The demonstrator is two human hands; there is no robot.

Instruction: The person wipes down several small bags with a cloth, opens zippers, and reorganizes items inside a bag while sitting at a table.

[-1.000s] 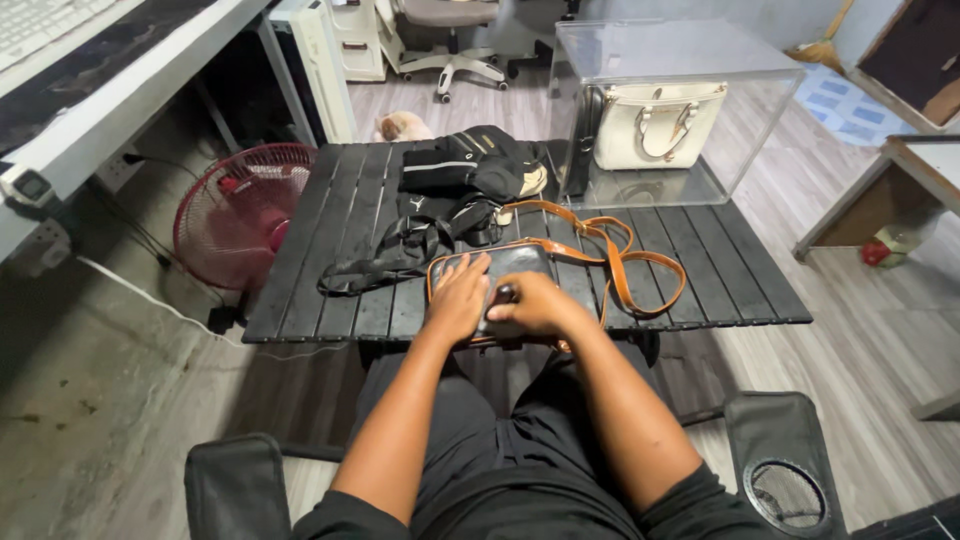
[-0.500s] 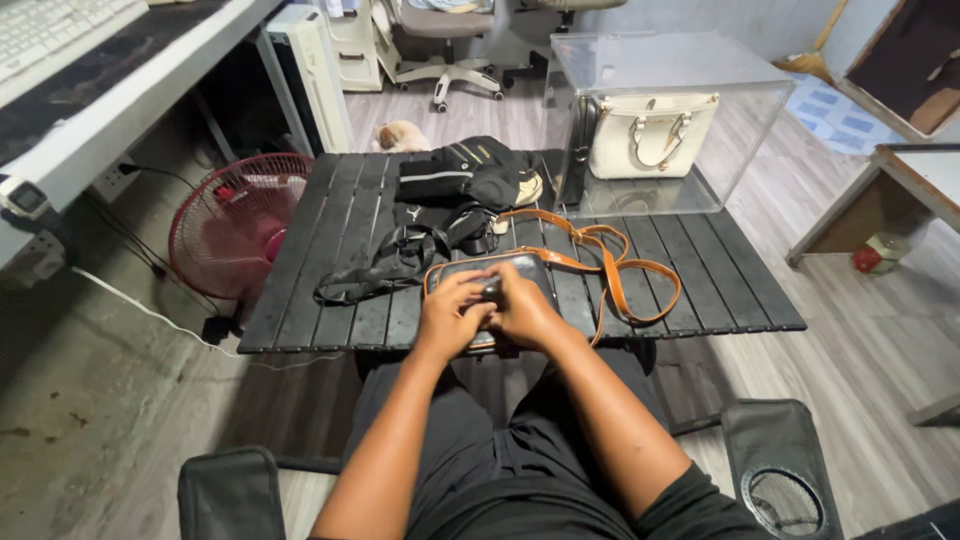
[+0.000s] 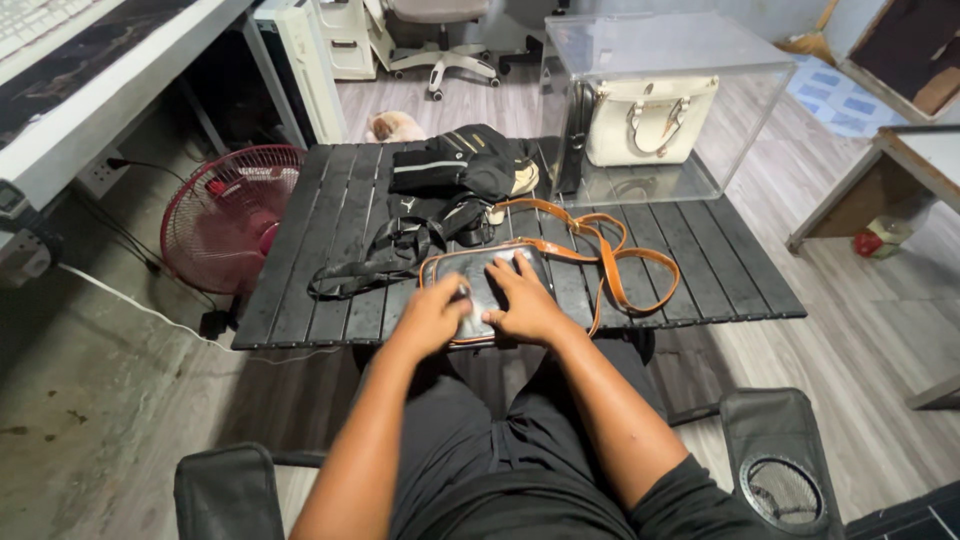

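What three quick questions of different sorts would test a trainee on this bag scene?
1. True or false: both hands rest on the black bag with tan trim.
2. Where is the cream handbag? A) on the floor B) inside the clear box C) on a chair
3. What stands left of the slatted table?

Key: 1 true: left hand and right hand lie on it. 2 B. 3 A red fan.

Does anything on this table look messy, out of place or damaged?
Nothing looks damaged or spilled. The tan strap of the small black bag lies in loose tangled loops, and the black bag behind sits slumped in a heap with its straps trailing.
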